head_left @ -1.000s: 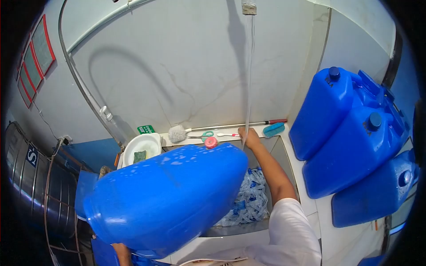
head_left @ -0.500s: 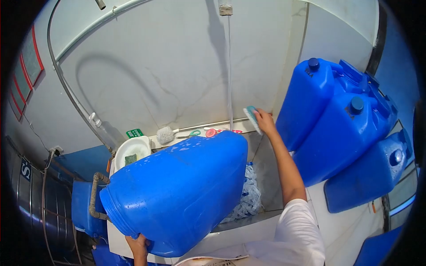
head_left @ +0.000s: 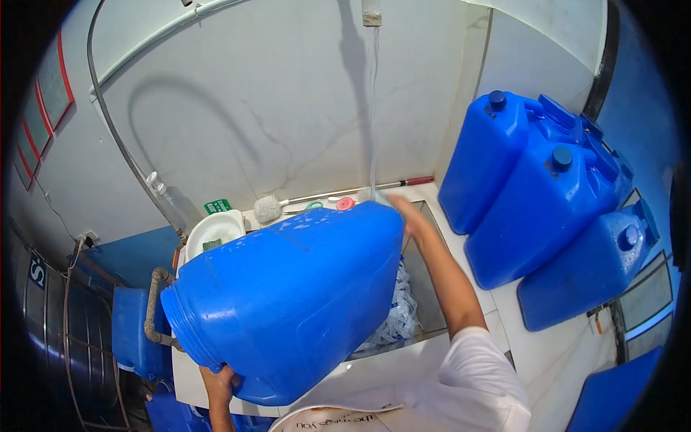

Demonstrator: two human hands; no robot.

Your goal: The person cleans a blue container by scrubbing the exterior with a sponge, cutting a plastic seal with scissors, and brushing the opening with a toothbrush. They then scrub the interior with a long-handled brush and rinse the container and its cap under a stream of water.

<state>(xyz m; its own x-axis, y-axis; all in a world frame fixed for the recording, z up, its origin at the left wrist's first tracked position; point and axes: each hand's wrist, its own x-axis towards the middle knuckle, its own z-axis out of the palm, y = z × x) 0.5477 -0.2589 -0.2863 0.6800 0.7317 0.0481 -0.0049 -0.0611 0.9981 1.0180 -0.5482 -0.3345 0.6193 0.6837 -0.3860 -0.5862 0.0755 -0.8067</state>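
A large blue container [head_left: 288, 295] lies tilted over the sink, its threaded mouth toward the lower left and water drops on its upper side. My left hand [head_left: 218, 378] grips it near the mouth, at the lower edge. Beyond its far right end is my right hand [head_left: 407, 212], blurred and partly hidden, around a brush [head_left: 381, 198] of which only a pale smear shows. A thin stream of water [head_left: 374, 108] falls from above to that spot. White and blue strips [head_left: 403, 317] lie in the sink under the container.
Blue jerrycans [head_left: 479, 155] stand on the tiled counter at the right. On the back ledge are a round white brush [head_left: 268, 209], a red-handled rod [head_left: 417, 181] and a pink roll [head_left: 345, 204]. A white basin [head_left: 194, 245] holds a green sponge [head_left: 212, 244].
My right hand has moved left with the brush, into the falling water beside the container's far end. The view has shifted slightly. My left hand keeps its hold.
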